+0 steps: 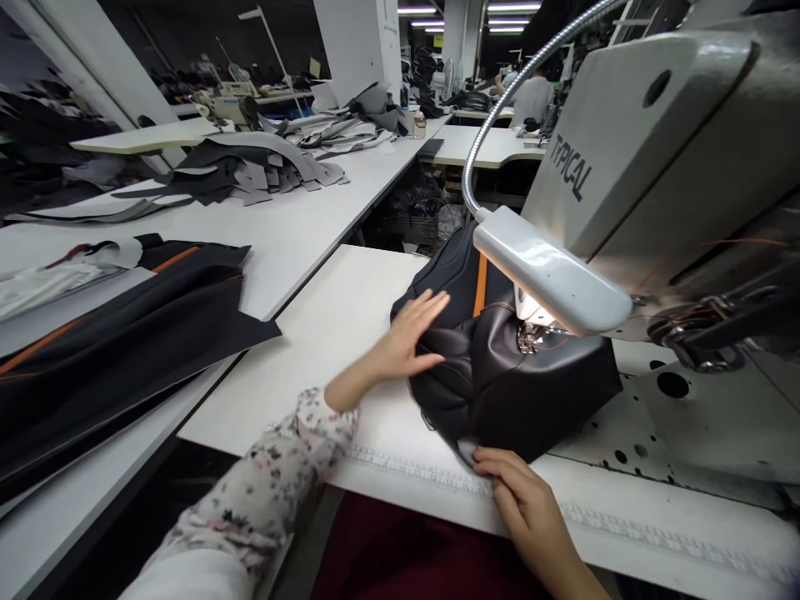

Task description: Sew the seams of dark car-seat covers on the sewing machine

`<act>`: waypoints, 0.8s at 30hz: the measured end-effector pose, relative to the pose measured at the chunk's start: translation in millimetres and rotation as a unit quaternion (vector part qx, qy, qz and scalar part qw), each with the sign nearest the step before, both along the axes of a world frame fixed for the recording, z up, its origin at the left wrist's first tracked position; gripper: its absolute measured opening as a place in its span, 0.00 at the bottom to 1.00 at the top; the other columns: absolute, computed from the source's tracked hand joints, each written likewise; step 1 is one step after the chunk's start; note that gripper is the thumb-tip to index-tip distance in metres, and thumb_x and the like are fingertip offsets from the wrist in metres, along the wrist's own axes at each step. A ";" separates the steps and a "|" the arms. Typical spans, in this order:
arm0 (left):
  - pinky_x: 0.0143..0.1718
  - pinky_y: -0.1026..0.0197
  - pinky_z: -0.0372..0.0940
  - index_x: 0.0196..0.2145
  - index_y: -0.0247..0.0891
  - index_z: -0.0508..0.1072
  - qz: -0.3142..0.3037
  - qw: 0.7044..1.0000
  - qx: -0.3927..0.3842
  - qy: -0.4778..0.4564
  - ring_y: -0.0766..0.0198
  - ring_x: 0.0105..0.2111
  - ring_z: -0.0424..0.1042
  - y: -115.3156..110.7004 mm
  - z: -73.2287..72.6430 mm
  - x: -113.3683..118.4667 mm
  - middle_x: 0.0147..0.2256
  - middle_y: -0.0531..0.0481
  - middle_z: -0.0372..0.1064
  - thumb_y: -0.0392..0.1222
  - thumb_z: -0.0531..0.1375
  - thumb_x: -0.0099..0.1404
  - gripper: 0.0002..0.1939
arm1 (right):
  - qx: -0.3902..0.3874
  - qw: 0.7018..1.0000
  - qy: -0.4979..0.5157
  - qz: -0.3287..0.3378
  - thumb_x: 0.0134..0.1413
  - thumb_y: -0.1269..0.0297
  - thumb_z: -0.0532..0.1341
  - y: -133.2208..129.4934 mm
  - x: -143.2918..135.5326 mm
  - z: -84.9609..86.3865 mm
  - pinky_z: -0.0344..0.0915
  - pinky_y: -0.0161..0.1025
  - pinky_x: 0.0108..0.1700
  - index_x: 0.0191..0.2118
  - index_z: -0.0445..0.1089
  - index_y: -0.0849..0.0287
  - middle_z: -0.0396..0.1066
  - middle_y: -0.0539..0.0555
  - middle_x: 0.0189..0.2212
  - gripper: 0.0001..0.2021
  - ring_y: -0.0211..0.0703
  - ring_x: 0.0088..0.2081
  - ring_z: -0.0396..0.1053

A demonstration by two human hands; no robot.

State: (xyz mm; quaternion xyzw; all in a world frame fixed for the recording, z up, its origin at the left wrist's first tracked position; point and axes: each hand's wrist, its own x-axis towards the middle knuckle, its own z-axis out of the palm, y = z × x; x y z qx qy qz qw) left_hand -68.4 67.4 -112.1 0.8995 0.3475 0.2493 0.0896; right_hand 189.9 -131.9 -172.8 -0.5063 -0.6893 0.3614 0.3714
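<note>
A black leather-like piece [537,400] with an orange strip [481,283] and orange stitching lies under the presser foot [530,337] of a sewing machine [643,158]. Flat on its left part rests my left hand [412,333], fingers stretched out and thumb apart. At the near edge of the piece, my right hand [522,500] pinches the edge, where a bit of pale grey backing [467,450] shows. The machine's lamp [553,271] lights the needle area and hides part of it.
A measuring tape [425,473] runs along the table's front edge. On the left table [300,225] lie black panels with orange strips [125,333] and piles of grey and black cut pieces [250,162]. A flexible metal lamp neck [493,117] arches overhead. Another person [532,98] sits far back.
</note>
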 end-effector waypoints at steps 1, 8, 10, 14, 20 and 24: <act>0.69 0.36 0.52 0.63 0.37 0.70 -0.004 0.999 -0.016 0.028 0.43 0.65 0.65 15.2 -5.8 -12.5 0.61 0.35 0.70 0.68 0.58 0.71 0.36 | -0.017 1.000 0.007 -0.017 0.60 0.70 0.56 6.7 -1.0 -7.5 0.72 0.48 0.55 0.47 0.80 0.52 0.78 0.56 0.50 0.17 0.51 0.52 0.75; 0.62 0.50 0.66 0.29 0.37 0.77 -0.020 0.998 -0.001 0.058 0.60 0.36 0.77 22.2 -34.8 -11.4 0.30 0.48 0.74 0.56 0.51 0.79 0.28 | -0.093 0.984 0.107 -0.104 0.57 0.60 0.62 50.4 -21.2 -23.5 0.66 0.43 0.41 0.26 0.77 0.57 0.74 0.55 0.29 0.12 0.47 0.35 0.69; 0.54 0.52 0.72 0.29 0.36 0.76 0.011 0.999 0.021 0.030 0.58 0.36 0.77 -4.9 -40.9 -9.9 0.29 0.46 0.73 0.52 0.47 0.80 0.29 | -0.126 0.970 0.163 -0.131 0.57 0.57 0.64 42.4 -18.3 -22.4 0.66 0.41 0.41 0.27 0.78 0.57 0.74 0.55 0.29 0.12 0.46 0.35 0.70; 0.51 0.51 0.76 0.33 0.36 0.78 0.055 0.996 0.066 -0.027 0.56 0.41 0.79 -70.9 -45.9 -14.5 0.34 0.44 0.77 0.48 0.50 0.80 0.23 | -0.200 0.925 0.277 -0.166 0.53 0.51 0.69 18.0 -0.3 -15.7 0.69 0.40 0.40 0.29 0.79 0.58 0.75 0.54 0.28 0.14 0.44 0.34 0.72; 0.47 0.57 0.79 0.30 0.37 0.76 0.076 0.990 0.103 -0.062 0.62 0.34 0.79 -131.4 -30.8 -22.3 0.30 0.49 0.76 0.42 0.54 0.78 0.19 | -0.243 0.866 0.399 -0.181 0.44 0.43 0.75 18.5 6.2 2.1 0.76 0.50 0.47 0.40 0.80 0.55 0.81 0.57 0.40 0.23 0.52 0.42 0.78; 0.53 0.57 0.77 0.41 0.35 0.78 0.081 0.984 0.130 -0.086 0.60 0.46 0.80 -139.4 14.8 -10.0 0.38 0.45 0.79 0.39 0.53 0.79 0.15 | -0.244 0.852 0.433 -0.167 0.47 0.44 0.75 -8.8 -2.7 23.2 0.74 0.58 0.56 0.46 0.81 0.53 0.81 0.61 0.46 0.24 0.59 0.51 0.77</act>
